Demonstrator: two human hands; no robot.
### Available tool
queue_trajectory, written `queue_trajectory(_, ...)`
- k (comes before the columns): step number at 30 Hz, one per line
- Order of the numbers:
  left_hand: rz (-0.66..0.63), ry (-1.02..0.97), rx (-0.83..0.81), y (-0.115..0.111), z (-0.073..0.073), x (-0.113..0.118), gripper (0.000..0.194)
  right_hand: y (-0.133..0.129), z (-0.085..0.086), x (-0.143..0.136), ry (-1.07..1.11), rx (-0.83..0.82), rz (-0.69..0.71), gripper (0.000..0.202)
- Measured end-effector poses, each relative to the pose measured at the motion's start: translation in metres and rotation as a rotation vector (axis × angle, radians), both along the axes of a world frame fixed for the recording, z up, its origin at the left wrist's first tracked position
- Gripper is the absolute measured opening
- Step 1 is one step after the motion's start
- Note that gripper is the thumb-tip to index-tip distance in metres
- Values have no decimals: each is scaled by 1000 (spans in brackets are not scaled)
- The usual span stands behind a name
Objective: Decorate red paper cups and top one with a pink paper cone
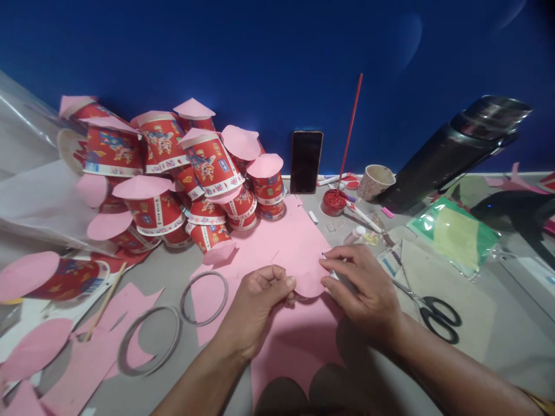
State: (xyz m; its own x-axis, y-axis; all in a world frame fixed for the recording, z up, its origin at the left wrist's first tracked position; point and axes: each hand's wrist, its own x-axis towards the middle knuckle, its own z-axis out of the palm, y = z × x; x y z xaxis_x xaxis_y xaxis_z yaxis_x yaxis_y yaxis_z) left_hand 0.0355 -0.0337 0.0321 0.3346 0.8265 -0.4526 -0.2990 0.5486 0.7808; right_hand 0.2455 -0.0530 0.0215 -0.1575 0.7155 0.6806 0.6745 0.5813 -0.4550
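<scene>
Both hands are found working at the middle of the table. The left hand (266,294) pinches the near-left edge of a pink paper disc (309,283) between thumb and fingers; the right hand (364,283), fingers bent, has a small white item (333,274) in a narrow grip at the disc's right edge (mostly hidden by the fingers, so I cannot tell what it is). The disc lies above pink sheets (286,341), the nearest with rounded cut-outs. Left of the hands rest two grey rings (123,353); to the right, black-handled scissors (433,312). Further out, red printed cups (156,216) stand heaped at the left, many topped with pink discs. A phone (306,162) leans upright against the blue wall (260,58), near a red-filled pot (333,203) holding a red stick (351,124). A black flask (451,153) appears at the right.
</scene>
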Motion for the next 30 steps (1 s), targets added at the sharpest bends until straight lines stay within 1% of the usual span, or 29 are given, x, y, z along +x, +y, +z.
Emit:
queue_trajectory(12,-14,5,9,0,-1,-1,40,0,-2,0,45,-20,16,16)
queue_trajectory(14,21,39,37,0,0,0,40,1,-2,0,56,-23,24,17)
queue_trajectory(17,130,139,168,1,3,0,41,1,-1,0,71,-27,30,17)
queue_trajectory(18,148,186,224,2,3,-1,44,1,-1,0,74,-29,33,17)
queue_trajectory(20,143,285,325,2,3,-2,47,1,0,-1,78,-31,39,18)
queue_trajectory(23,126,420,467,3,2,-5,34,1,1,-1,79,-28,41,18)
queue_trajectory(26,169,530,613,1,2,-6,21,1,1,0,76,-24,41,19)
queue_trajectory(30,200,641,746,-4,5,-4,19,2,1,-1,72,-21,38,17)
